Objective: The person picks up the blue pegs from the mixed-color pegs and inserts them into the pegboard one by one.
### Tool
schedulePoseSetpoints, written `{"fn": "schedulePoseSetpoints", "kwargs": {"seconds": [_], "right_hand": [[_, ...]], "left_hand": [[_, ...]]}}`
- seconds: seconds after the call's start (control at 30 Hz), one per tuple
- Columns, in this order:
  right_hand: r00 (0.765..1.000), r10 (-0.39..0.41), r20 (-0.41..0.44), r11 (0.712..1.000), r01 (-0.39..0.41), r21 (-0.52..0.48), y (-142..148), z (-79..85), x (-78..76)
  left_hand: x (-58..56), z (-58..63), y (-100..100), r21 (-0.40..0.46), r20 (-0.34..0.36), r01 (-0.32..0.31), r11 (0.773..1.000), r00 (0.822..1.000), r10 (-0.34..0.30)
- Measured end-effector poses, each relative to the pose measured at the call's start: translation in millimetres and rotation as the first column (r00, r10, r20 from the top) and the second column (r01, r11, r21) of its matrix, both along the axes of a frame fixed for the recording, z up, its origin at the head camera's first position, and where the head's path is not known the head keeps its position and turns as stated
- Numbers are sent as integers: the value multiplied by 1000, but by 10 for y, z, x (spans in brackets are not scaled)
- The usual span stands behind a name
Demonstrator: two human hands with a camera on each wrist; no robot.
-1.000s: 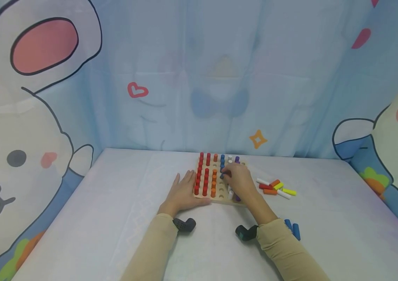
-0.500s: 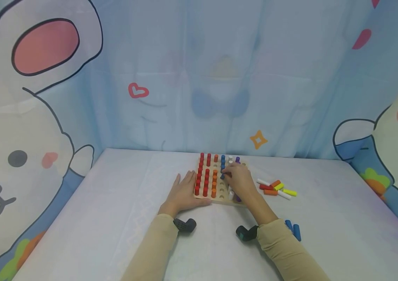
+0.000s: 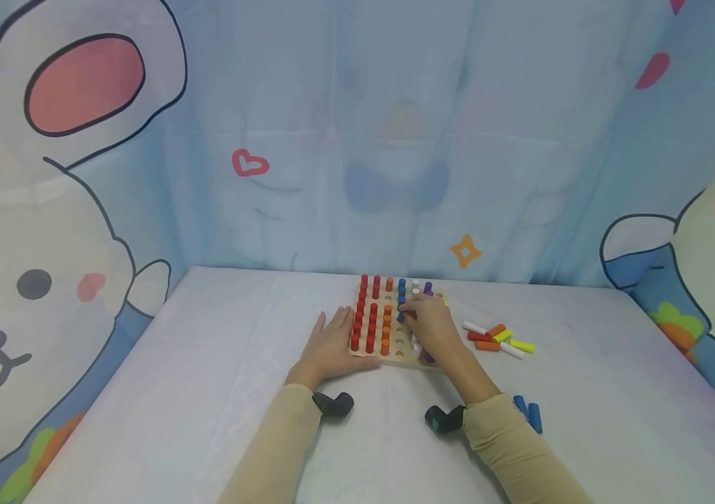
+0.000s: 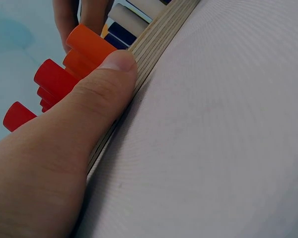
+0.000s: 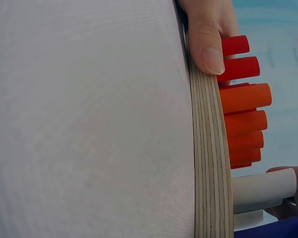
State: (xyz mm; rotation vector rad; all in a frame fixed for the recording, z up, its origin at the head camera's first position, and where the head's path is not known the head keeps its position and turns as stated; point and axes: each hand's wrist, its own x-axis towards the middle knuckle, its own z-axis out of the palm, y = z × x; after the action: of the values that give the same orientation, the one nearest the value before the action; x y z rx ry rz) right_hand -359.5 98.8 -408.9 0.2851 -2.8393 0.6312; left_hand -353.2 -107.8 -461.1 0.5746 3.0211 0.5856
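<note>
A wooden pegboard (image 3: 404, 362) lies on the table, with rows of upright red pegs (image 3: 370, 336), orange pegs (image 3: 386, 329) and blue, white and purple ones. My left hand (image 3: 325, 355) rests against its left side with the fingers straight, the thumb (image 4: 102, 87) lying along the front edge. Over the right part of the board, my right hand (image 3: 435, 329) pinches a small blue peg (image 3: 400, 317) in the blue column. Bare holes show in front of that peg. A white peg (image 5: 263, 188) partly covers the right fingers in the right wrist view.
Loose white, red, orange and yellow pegs (image 3: 486, 346) lie in a heap right of the board. Closer to me, loose blue pegs (image 3: 535, 418) lie beside the right sleeve (image 3: 515, 441). A printed curtain (image 3: 395, 140) hangs behind the table.
</note>
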Motion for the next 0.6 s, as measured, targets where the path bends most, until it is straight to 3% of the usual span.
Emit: {"fn": "schedulePoseSetpoints", "kwargs": {"seconds": [0.6], "right_hand": [[999,36,-10,999,-36,3,9,1,16]], "left_hand": [[8,-11,5,-8,0,0,1000,1000,0]]}}
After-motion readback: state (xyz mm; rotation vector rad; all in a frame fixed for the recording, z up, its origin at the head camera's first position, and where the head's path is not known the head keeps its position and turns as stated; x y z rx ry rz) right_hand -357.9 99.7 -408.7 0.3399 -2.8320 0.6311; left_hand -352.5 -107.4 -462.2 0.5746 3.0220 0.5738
